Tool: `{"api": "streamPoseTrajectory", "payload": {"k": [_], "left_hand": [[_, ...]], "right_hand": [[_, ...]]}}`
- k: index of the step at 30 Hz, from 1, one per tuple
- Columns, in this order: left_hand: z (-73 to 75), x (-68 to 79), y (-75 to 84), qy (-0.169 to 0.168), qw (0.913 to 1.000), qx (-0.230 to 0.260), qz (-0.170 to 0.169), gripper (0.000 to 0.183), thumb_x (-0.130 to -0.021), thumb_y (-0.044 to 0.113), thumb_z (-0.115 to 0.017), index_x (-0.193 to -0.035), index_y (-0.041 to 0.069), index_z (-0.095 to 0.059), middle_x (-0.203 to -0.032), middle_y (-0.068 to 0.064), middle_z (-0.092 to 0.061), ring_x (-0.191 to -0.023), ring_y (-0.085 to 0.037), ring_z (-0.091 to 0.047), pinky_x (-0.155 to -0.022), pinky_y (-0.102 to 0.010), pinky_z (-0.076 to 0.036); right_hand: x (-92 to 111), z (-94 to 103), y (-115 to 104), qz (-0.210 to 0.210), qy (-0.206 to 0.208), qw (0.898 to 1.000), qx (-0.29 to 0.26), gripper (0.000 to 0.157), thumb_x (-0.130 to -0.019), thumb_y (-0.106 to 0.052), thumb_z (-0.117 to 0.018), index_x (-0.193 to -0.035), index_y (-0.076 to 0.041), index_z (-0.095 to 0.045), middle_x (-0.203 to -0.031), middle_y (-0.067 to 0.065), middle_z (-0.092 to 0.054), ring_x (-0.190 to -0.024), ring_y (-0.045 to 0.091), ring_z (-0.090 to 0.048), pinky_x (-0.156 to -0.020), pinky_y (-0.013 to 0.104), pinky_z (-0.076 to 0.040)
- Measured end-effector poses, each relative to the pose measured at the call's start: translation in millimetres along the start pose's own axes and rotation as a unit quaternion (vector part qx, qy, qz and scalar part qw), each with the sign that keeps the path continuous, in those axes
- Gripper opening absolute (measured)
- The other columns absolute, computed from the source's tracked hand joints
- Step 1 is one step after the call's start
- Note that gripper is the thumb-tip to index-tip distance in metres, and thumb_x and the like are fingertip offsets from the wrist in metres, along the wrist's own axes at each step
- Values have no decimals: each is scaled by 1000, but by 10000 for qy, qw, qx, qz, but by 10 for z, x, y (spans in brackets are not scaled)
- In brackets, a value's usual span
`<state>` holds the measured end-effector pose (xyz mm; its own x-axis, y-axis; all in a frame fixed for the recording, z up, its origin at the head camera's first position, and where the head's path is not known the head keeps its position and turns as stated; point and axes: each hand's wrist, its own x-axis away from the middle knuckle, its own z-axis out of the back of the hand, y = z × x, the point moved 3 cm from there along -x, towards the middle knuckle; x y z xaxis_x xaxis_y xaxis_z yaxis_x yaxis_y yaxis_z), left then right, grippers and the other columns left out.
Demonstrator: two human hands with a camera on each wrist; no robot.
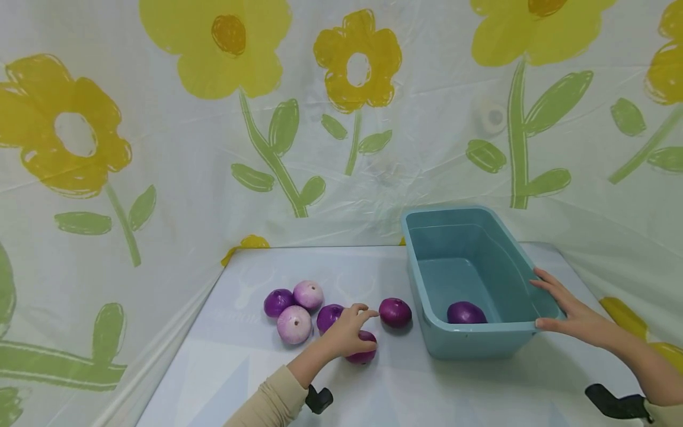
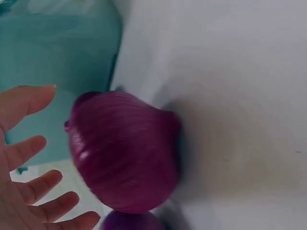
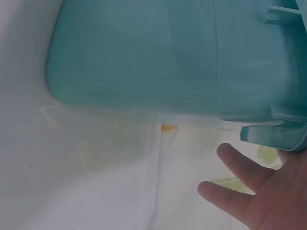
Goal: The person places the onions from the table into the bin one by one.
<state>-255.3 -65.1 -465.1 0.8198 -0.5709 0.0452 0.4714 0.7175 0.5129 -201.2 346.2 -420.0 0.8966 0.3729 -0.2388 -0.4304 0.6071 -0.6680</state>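
In the lower middle of the head view, the left hand (image 1: pixel 344 335) is hovering by a glossy, finely ribbed purple onion (image 1: pixel 366 357) on the white desk (image 1: pixel 240 379), its fingers standing apart and slightly bent, any contact being hard to tell. At the right, the right hand (image 1: pixel 581 317) is resting splayed fingers on the rim of a smooth blue-green bin (image 1: pixel 475 344), where a rounded violet onion (image 1: pixel 466 312) is lying. Left of centre, two pale onions (image 1: pixel 294 325) are sitting among purple ones (image 1: pixel 277 302).
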Motion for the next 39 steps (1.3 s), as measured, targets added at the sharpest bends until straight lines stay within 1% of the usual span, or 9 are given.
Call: {"api": "streamPoseTrajectory", "payload": {"k": [1, 2, 9, 12, 15, 16, 18, 21, 39], "left_hand": [[-27, 7, -14, -29, 9999, -153, -14, 58, -76, 30, -72, -128, 17, -50, -131, -11, -42, -117, -30, -44, -88, -45, -47], [-50, 14, -27, -48, 9996, -270, -27, 58, -75, 30, -73, -128, 17, -50, -130, -10, -42, -116, -29, -45, -87, -43, -47], [-137, 77, -87, -216, 9988, -444, 73, 60, -72, 30, -76, -126, 18, -52, -127, -10, -44, -112, -30, -47, -84, -40, -49], [-173, 100, -125, -232, 9985, -488, 62, 58, -71, 29, -77, -124, 17, -54, -124, -11, -46, -110, -30, -48, -83, -42, -49], [-211, 123, -176, -330, 9986, -389, 133, 57, -71, 28, -77, -123, 19, -54, -123, -11, -47, -108, -29, -48, -82, -43, -50], [-224, 129, -195, -360, 9987, -330, 162, 58, -71, 27, -77, -123, 19, -54, -122, -11, -47, -107, -29, -49, -82, -44, -50], [-244, 142, -225, -393, 9988, -203, 205, 58, -70, 26, -78, -122, 20, -54, -121, -11, -48, -106, -29, -49, -81, -45, -50], [-262, 150, -252, -325, 9993, -62, 195, 58, -68, 26, -79, -121, 21, -54, -120, -10, -49, -105, -28, -51, -82, -45, -50], [-130, 127, -236, 312, 9985, 325, 311, 54, -69, 24, -77, -118, 17, -55, -115, -11, -52, -100, -28, -56, -80, -46, -51]], "right_hand": [[2, -1, 2, 5, 5, 10000, 30, 72, -84, -6, -57, -142, 1, -16, -148, -23, 5, -123, -21, -1, -109, 49, -2], [-1, 0, -1, -1, 9, 10000, 18, 72, -84, -6, -57, -142, 2, -16, -148, -23, 5, -123, -21, -2, -104, 59, -4], [-6, 2, -4, -45, 7, 10000, 36, 71, -84, -6, -57, -141, 4, -17, -147, -25, 5, -122, -21, -2, -87, 72, -13], [-3, 0, 4, -1, 35, 9999, 133, 71, -84, -6, -58, -142, 2, -17, -148, -24, 5, -123, -20, -2, -109, 44, -4], [-1, -1, 5, 54, 57, 9999, 144, 71, -83, -6, -58, -141, 3, -18, -148, -23, 4, -124, -20, -2, -106, 21, 0], [-2, -1, 4, 57, 60, 9999, 134, 71, -83, -6, -58, -141, 3, -18, -148, -23, 4, -124, -20, -2, -107, 22, 1], [-6, 0, 0, 39, 62, 9999, 72, 71, -83, -7, -58, -141, 4, -18, -148, -24, 4, -123, -20, -2, -109, 50, -2], [-9, 2, -7, -10, 46, 10000, -35, 71, -83, -7, -58, -140, 5, -18, -147, -25, 4, -122, -21, -3, -90, 75, -7], [2, -4, -9, -49, 61, 10000, -48, 70, -84, -5, -57, -140, 7, -17, -148, -23, 5, -122, -22, -1, -91, 73, -7]]}}
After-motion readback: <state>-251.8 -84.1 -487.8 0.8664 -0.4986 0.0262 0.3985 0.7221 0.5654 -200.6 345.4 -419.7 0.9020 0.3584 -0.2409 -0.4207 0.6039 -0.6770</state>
